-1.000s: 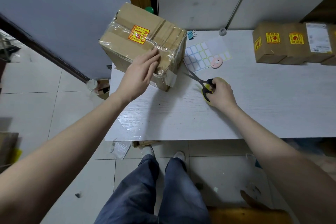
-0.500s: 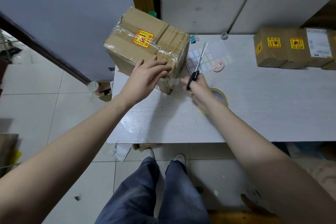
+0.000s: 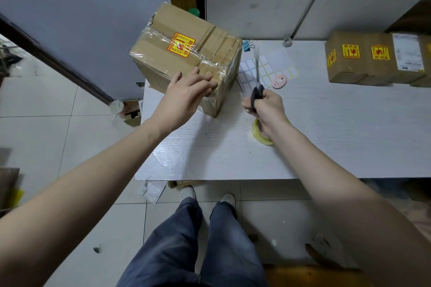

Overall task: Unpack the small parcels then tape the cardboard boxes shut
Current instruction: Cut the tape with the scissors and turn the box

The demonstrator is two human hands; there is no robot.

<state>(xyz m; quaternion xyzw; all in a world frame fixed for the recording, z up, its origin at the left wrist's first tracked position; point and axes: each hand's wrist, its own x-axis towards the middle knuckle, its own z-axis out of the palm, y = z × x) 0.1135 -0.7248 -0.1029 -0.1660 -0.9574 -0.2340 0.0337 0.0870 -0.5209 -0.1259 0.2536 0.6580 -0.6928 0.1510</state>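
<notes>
Large cardboard box (image 3: pixel 186 53), wrapped in clear tape, sat on the far left corner of the white table (image 3: pixel 349 135). My left hand (image 3: pixel 186 98) lay flat on its near top edge, fingers straight. My right hand (image 3: pixel 265 106) gripped black-handled scissors (image 3: pixel 257 84), blades pointing up and away, just right of the box. Yellowish tape roll (image 3: pixel 260 134) lay under that wrist. Smaller boxes (image 3: pixel 373 60) stood far right.
</notes>
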